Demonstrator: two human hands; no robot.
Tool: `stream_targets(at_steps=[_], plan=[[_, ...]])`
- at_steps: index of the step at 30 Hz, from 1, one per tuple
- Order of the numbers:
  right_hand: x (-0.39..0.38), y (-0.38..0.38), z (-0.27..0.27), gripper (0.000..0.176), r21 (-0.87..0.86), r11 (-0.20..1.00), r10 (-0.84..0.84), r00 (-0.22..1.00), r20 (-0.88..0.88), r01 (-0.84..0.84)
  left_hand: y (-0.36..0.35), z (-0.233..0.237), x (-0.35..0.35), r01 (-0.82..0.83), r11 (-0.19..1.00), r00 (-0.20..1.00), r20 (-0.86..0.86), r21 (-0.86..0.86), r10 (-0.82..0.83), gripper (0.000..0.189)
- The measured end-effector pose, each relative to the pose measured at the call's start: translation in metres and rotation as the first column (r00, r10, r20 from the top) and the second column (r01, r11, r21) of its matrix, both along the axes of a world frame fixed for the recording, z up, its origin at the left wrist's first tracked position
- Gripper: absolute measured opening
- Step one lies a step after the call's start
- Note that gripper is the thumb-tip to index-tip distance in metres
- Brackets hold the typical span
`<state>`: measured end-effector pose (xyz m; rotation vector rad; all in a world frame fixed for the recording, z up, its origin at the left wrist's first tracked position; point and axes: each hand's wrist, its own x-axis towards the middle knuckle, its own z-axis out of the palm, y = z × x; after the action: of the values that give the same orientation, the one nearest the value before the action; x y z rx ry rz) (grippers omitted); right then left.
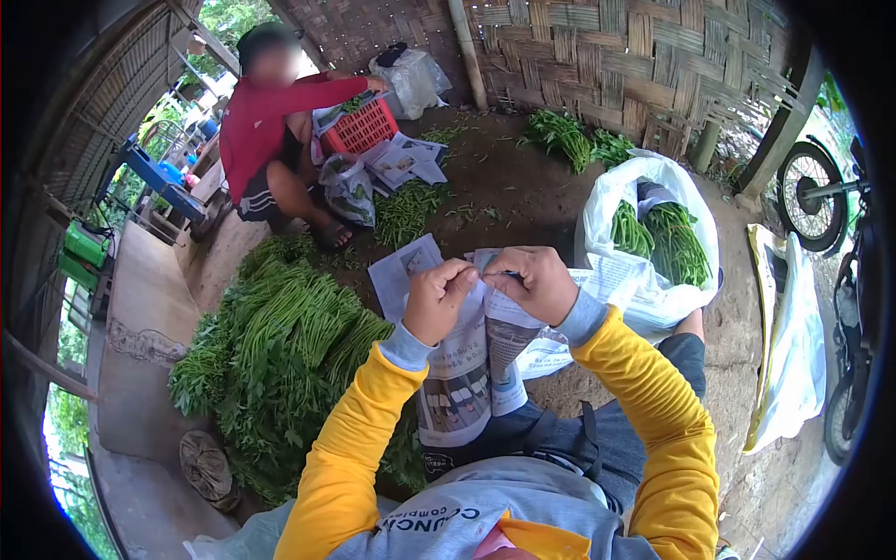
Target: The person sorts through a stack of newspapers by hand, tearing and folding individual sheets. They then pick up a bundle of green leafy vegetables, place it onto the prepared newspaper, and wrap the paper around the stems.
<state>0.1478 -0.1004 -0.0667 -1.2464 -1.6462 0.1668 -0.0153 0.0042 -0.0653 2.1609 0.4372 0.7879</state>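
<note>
Both my hands are raised close together in front of my chest, over sheets of printed newspaper (455,378) that hang down onto my lap. My left hand (439,301) is closed in a pinch at the upper edge of the paper. Just beside it, my right hand (534,283) is also pinched, its fingertips near those of my left hand. Whatever small thing lies between the fingertips is too small to make out. To the left of the newspaper lies a large heap of leafy green stems (280,345). A white sack (597,210) at the right holds bundled greens (677,245).
A co-worker in a red top (247,140) squats at the upper left beside a red crate (362,128). More greens (560,135) lie by the woven wall (616,56). At the right are a white-and-yellow sack (789,345) and a motorcycle wheel (810,198).
</note>
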Motion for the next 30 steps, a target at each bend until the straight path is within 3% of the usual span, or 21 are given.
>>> stream_targets(at_steps=[3, 7, 10, 11, 13, 15, 16, 18, 21, 24, 27, 30], plan=[[0.008, -0.006, 0.002, 0.049, -0.145, 0.979, 0.092, 0.945, -0.313, -0.144, 0.004, 0.001, -0.005, -0.034, 0.999, 0.999, 0.029, -0.015, 0.035, 0.019], [0.057, -0.016, -0.015, 0.09, -0.396, 0.908, 0.072, 0.983, -0.169, -0.134, 0.016, 0.013, -0.014, -0.035, 0.999, 0.999, -0.015, 0.011, 0.035, 0.02], [0.083, -0.03, -0.021, 0.068, -0.607, 0.781, 0.149, 0.987, -0.052, -0.15, 0.026, 0.015, -0.016, 0.035, 0.999, 0.999, -0.026, -0.026, -0.036, 0.022], [0.084, -0.035, -0.021, 0.06, -0.669, 0.736, 0.099, 0.994, -0.041, -0.101, 0.029, 0.012, -0.017, 0.068, 0.996, 0.997, -0.023, -0.051, -0.07, 0.024], [0.078, -0.049, -0.007, 0.045, -0.778, 0.628, 0.007, 1.0, -0.009, -0.011, 0.035, 0.002, -0.018, 0.05, 0.999, 0.982, -0.182, 0.019, -0.046, 0.026], [0.077, -0.058, -0.014, 0.036, -0.676, 0.737, -0.035, 0.999, -0.017, 0.014, 0.041, -0.01, -0.02, 0.03, 0.997, 0.93, -0.368, 0.072, -0.001, 0.029], [0.079, -0.062, -0.017, 0.032, -0.619, 0.784, -0.056, 0.998, -0.024, 0.029, 0.043, -0.016, -0.02, 0.069, 0.989, 0.962, -0.271, 0.129, -0.032, 0.03], [0.082, -0.069, -0.014, 0.03, -0.615, 0.788, -0.048, 0.999, -0.021, 0.025, 0.043, -0.028, -0.018, 0.124, 0.961, 0.991, -0.074, 0.249, -0.109, 0.035], [0.081, -0.08, -0.003, 0.028, -0.602, 0.798, -0.037, 0.997, -0.071, -0.013, 0.046, -0.045, -0.013, 0.005, 0.955, 0.995, 0.089, 0.296, -0.033, 0.044], [0.085, -0.085, 0.002, 0.027, -0.611, 0.792, -0.02, 1.0, -0.014, 0.007, 0.053, -0.062, -0.016, 0.188, 0.977, 0.977, -0.126, 0.104, -0.175, 0.049], [0.093, -0.088, -0.007, 0.033, -0.653, 0.757, -0.033, 0.999, -0.008, 0.02, 0.052, -0.072, -0.014, 0.238, 0.958, 0.898, -0.413, 0.162, -0.154, 0.046], [0.095, -0.09, -0.004, 0.046, -0.719, 0.695, -0.031, 0.999, -0.025, 0.003, 0.046, -0.062, -0.008, 0.261, 0.965, 0.869, -0.445, 0.036, -0.218, 0.039]])
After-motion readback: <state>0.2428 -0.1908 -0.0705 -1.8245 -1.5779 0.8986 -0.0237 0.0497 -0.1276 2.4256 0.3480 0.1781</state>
